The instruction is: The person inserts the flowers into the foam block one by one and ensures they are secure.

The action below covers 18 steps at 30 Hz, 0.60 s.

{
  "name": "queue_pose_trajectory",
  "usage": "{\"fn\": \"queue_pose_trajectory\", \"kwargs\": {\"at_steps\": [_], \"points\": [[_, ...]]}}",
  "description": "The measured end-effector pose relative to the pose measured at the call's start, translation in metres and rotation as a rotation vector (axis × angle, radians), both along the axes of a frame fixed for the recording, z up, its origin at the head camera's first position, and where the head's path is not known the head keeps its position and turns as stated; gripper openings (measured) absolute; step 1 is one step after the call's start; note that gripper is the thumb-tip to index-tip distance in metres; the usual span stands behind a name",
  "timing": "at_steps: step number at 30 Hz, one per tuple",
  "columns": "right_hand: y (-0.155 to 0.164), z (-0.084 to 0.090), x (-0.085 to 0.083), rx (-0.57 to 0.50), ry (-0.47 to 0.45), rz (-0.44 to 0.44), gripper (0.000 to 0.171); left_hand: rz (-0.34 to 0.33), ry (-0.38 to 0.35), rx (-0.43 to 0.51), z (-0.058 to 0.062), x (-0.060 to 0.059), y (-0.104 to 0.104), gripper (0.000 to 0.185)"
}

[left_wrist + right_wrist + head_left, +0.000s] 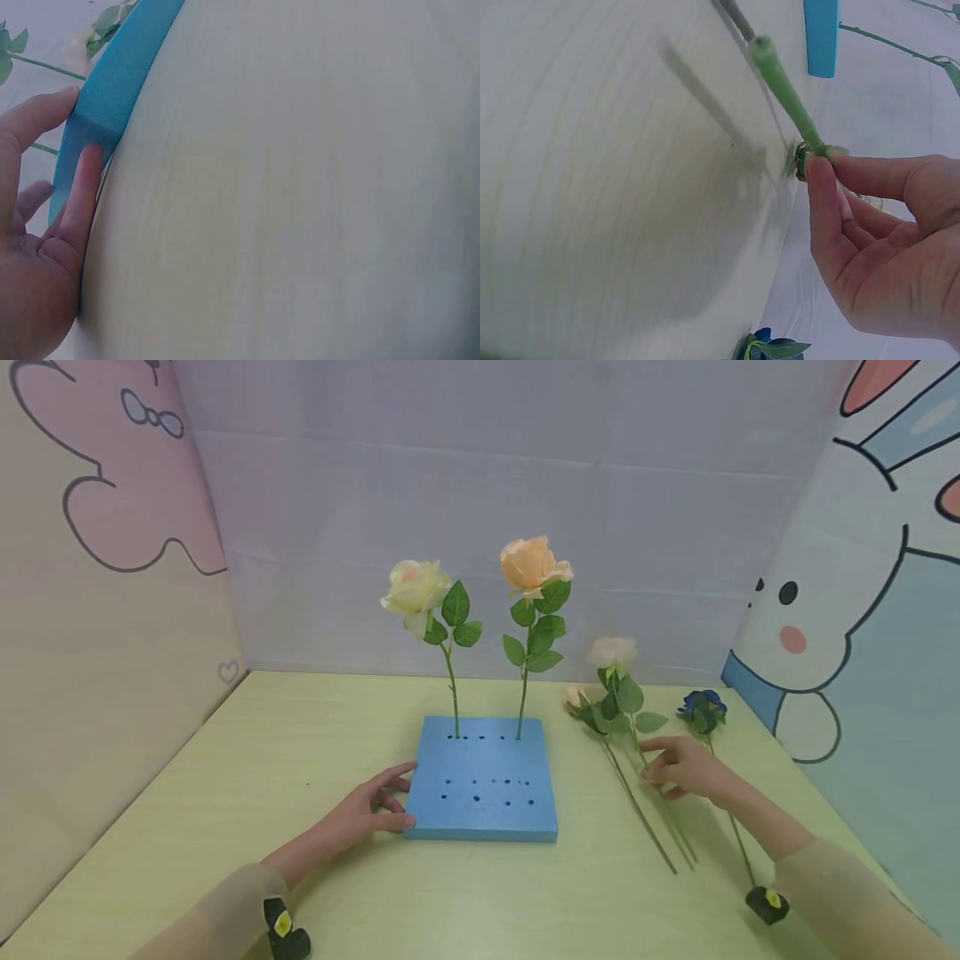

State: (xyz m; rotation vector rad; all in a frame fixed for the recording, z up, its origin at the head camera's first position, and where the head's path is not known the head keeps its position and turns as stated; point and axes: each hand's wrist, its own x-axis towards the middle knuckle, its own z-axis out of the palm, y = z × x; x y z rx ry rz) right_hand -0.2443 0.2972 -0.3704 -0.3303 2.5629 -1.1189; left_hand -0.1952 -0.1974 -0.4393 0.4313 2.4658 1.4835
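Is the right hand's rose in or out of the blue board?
Out: the right hand pinches its stem, whose lower end is clear of the blue board.

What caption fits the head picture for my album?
Two roses stand in a blue board; left hand touches it, right hand pinches a flower stem.

A pale yellow wood-grained table (330, 727) bears a blue perforated board (480, 760). A peach rose (576, 697) and a blue rose (703, 706) lie to its right.

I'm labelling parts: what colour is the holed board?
The board is blue, clearest in the head view.
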Motion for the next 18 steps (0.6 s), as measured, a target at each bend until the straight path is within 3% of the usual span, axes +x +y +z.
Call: {"fn": "queue_pose_trajectory", "kwargs": {"at_steps": [18], "points": [[-0.009,0.018,-0.005,-0.044,0.102,-0.049,0.056,0.012,-0.008,0.004,0.008,0.005,0.003,0.081]]}}
